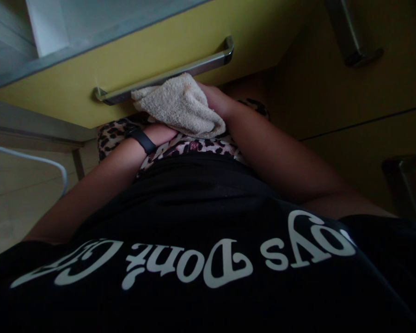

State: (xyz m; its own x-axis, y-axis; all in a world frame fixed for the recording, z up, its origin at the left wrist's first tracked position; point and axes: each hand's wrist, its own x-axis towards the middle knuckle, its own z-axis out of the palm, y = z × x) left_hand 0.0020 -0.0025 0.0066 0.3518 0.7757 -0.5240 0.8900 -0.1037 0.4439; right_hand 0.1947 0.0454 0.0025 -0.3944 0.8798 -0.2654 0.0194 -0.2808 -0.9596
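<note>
A beige terry cloth (185,106) hangs bunched in front of the drawer's metal handle (166,76), overlapping its lower middle. My right hand (213,99) comes in from the right and grips the cloth, its fingers hidden behind the folds. From the left, my left hand (164,132) reaches under the cloth's lower edge; a black band is on its wrist. The left fingers are covered, so their pose does not show. The yellow drawer front (142,60) is pulled out just beyond both hands.
Above the front, part of the drawer's inside (90,23) shows a pale divider. Dark yellow cabinet fronts with metal handles (402,166) stand at the right. A white cable (38,159) curves over the pale floor tiles (14,199) at the left.
</note>
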